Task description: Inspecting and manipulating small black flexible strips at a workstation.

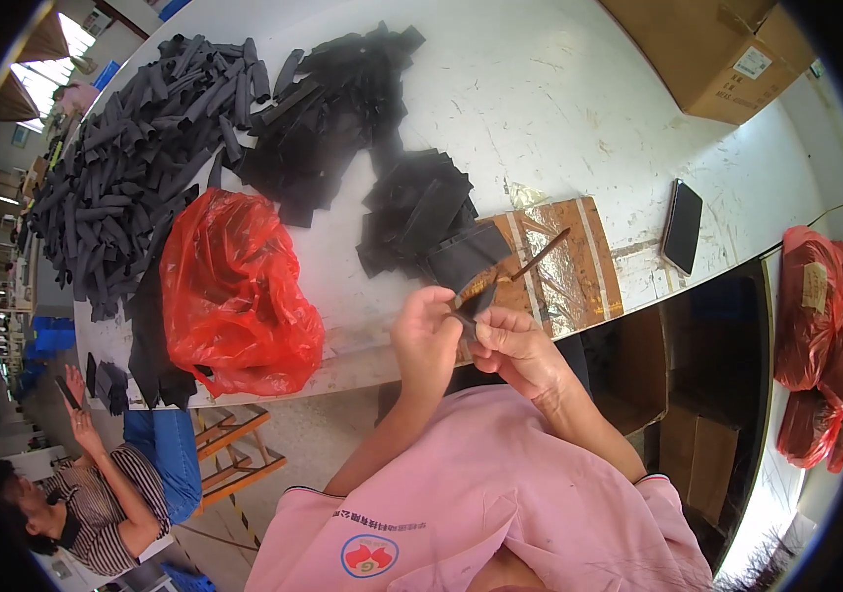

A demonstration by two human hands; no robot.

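Observation:
Just off the table's near edge, a small black fabric piece point(480, 299) is pinched between my two hands. Thumb and fingers of my left hand point(423, 331) grip its left side, and my right hand point(522, 353) closes on its right lower edge. Behind them a brown board point(589, 247) with strips of clear tape lies at the table edge, and a thin brown stick point(545, 254) slants over it. Flat black fabric pieces point(419, 207) are heaped beyond my left hand, partly overlapping the board.
A large pile of rolled dark grey fabric tubes point(145, 148) covers the table's left, beside a red plastic bag point(234, 296). A phone point(683, 227) and a cardboard box point(712, 59) rest at right. Red bags point(816, 311) hang far right. Another person point(110, 493) sits lower left.

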